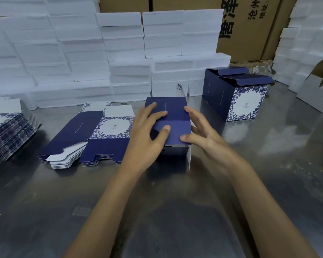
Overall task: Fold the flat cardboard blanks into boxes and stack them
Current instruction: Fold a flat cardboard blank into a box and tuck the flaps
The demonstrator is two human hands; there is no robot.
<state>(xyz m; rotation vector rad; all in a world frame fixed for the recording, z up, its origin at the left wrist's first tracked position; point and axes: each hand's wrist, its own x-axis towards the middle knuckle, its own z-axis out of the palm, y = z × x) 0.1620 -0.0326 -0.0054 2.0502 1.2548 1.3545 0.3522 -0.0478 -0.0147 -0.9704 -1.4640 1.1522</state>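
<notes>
Pressing flaps of box (172,123) with spread left hand (147,133) and right hand (203,135); uneven pressure risks a crooked, popped fold.

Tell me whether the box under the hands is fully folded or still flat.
Partly folded. The box stands as a raised shape, no longer flat; the left hand and right hand press a blue flap down, and a white inner edge still shows below.

Left hand (145,133), right hand (203,136): fingers extended.
</notes>
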